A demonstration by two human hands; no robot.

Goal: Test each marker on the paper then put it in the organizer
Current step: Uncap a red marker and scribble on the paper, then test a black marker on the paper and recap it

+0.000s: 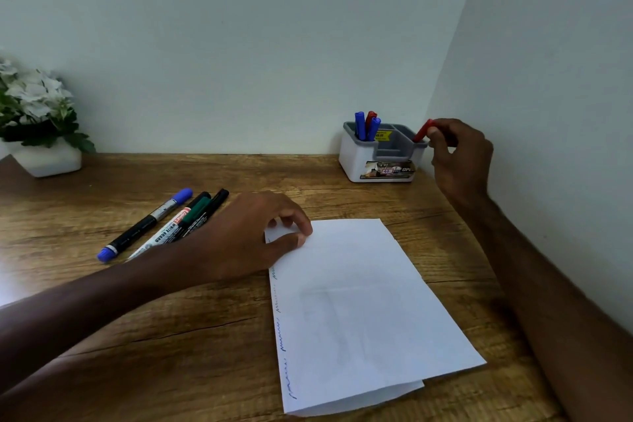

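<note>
While the left hand (253, 233) rests on the top left corner of the paper (359, 301), its fingers loosely curled and its thumb and fingertips pressing the sheet to the wooden surface (205, 336), the right hand (460, 154) holds a red marker (422, 132) at the organizer (363, 164). Only a short, glossy red stretch of the marker shows, with a rounded upper end. The right thumb and fingers are clamped on it near that end. Its long axis leans: the top tips up and right toward the hand, and the lower end points down and left, meeting the grey rim on the organizer's right side. Whether the tip is already inside the compartment cannot be told.

Two blue markers (359, 125) and a red-capped one (370, 116) stand in the rear left compartment. Wavy test lines (281, 329) run down the paper's left edge. A blue-capped marker (144, 224) and three others lie side by side left of the left hand.
</note>
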